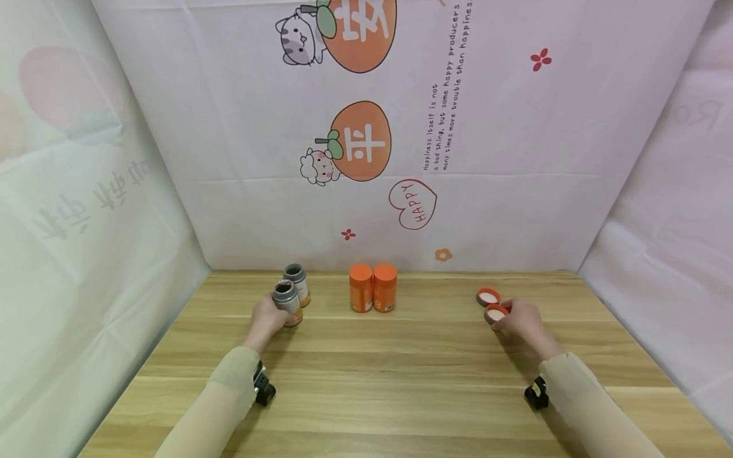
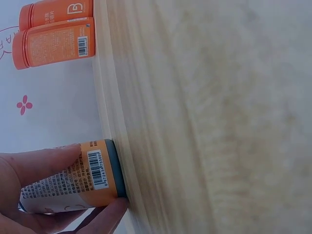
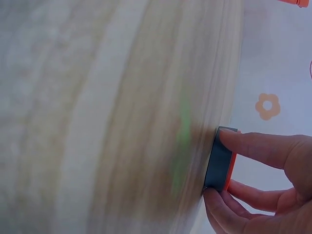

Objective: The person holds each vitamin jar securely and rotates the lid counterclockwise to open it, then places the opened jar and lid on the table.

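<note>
My left hand [image 1: 268, 319] grips an uncapped grey jar [image 1: 289, 303] with an orange lower label, standing upright on the table. In the left wrist view, thumb and fingers wrap this jar [image 2: 73, 180], and its barcode shows. Just behind it stands a second uncapped grey jar [image 1: 300, 289]. At the right, my right hand [image 1: 520, 320] pinches the edge of a lid [image 1: 495, 314] that lies inside up, with an orange rim and white liner. The same dark-sided lid [image 3: 220, 158] is between thumb and fingers in the right wrist view. Another such lid [image 1: 488, 297] lies right behind it.
Two orange capped jars [image 1: 373, 289] stand side by side at the back middle of the wooden table [image 1: 366, 381]. A printed white cloth [image 1: 252, 191] rises along the table's back edge, with more cloth at both sides.
</note>
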`<state>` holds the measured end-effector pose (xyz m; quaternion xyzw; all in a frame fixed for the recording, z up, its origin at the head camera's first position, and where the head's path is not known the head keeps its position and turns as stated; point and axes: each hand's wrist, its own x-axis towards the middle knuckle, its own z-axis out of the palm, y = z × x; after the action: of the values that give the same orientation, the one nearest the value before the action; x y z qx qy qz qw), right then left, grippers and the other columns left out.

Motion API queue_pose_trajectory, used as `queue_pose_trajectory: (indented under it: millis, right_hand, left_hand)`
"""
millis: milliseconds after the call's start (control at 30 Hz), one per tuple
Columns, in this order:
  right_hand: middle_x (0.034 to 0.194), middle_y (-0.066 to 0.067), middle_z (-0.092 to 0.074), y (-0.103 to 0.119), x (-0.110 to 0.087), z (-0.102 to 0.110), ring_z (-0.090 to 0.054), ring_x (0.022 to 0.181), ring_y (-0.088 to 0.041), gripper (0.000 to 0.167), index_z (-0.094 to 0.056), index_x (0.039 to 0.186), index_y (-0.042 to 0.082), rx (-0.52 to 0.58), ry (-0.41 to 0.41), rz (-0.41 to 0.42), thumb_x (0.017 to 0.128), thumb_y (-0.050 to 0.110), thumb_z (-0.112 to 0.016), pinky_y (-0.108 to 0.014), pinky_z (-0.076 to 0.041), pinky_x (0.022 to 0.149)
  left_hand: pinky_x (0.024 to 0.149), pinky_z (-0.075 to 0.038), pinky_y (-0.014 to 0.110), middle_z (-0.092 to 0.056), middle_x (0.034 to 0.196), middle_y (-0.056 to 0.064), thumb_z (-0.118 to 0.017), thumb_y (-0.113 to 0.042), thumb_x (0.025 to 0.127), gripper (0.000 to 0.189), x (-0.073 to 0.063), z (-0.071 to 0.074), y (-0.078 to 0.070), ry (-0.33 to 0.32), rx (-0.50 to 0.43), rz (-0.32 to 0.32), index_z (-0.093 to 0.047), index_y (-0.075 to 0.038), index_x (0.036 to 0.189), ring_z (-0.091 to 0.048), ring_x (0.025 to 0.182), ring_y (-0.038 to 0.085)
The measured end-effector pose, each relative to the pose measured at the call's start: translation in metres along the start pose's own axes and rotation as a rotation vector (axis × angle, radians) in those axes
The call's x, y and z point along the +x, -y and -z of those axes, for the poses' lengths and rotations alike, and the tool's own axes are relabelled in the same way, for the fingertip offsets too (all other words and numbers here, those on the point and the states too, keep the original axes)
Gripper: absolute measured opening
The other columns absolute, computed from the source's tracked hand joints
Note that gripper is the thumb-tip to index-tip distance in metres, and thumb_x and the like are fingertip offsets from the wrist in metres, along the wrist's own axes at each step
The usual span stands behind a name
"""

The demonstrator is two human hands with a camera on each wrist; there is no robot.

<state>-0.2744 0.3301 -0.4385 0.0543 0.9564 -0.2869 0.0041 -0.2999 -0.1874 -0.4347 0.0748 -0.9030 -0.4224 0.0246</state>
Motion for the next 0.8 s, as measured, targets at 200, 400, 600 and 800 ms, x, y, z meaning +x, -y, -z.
queue_pose_trajectory:
  millis: [200, 400, 600, 800]
  right_hand:
    - [0.111, -0.034, -0.058, -0.003, 0.001, -0.001, -0.055, 0.099, -0.042, 0.061, -0.052, 0.116, -0.017, -0.003, -0.006, 0.013, 0.068, 0.010, -0.080, -0.052, -0.045, 0.085]
    - [0.107, -0.034, -0.058, -0.009, -0.004, 0.002, -0.056, 0.096, -0.042, 0.065, -0.050, 0.116, -0.019, -0.005, -0.015, 0.034, 0.068, 0.013, -0.081, -0.051, -0.046, 0.083]
    - [0.107, -0.035, -0.057, -0.010, -0.012, 0.007, -0.056, 0.097, -0.045, 0.068, -0.049, 0.117, -0.021, -0.015, -0.007, 0.037, 0.069, 0.016, -0.079, -0.051, -0.046, 0.082]
    - [0.112, -0.038, -0.054, -0.009, -0.020, 0.011, -0.054, 0.101, -0.048, 0.069, -0.045, 0.120, -0.022, -0.027, 0.023, 0.007, 0.074, 0.020, -0.075, -0.052, -0.046, 0.085]
  left_hand:
    - [0.099, -0.040, 0.054, -0.054, 0.124, 0.032, -0.079, -0.006, 0.068, 0.068, -0.003, 0.001, 0.003, 0.004, -0.006, -0.027, -0.047, 0.010, 0.127, -0.051, 0.116, 0.045]
    - [0.096, -0.041, 0.053, -0.054, 0.123, 0.033, -0.077, -0.011, 0.072, 0.064, -0.012, 0.004, 0.003, 0.016, 0.008, -0.029, -0.047, 0.011, 0.125, -0.053, 0.113, 0.046]
    - [0.089, -0.045, 0.052, -0.056, 0.118, 0.032, -0.076, -0.019, 0.076, 0.061, -0.019, 0.007, 0.004, 0.032, 0.016, -0.009, -0.047, 0.010, 0.121, -0.056, 0.107, 0.043]
    - [0.090, -0.045, 0.053, -0.054, 0.120, 0.034, -0.072, -0.020, 0.080, 0.060, -0.024, 0.009, 0.005, 0.057, 0.032, -0.014, -0.045, 0.011, 0.124, -0.055, 0.109, 0.045]
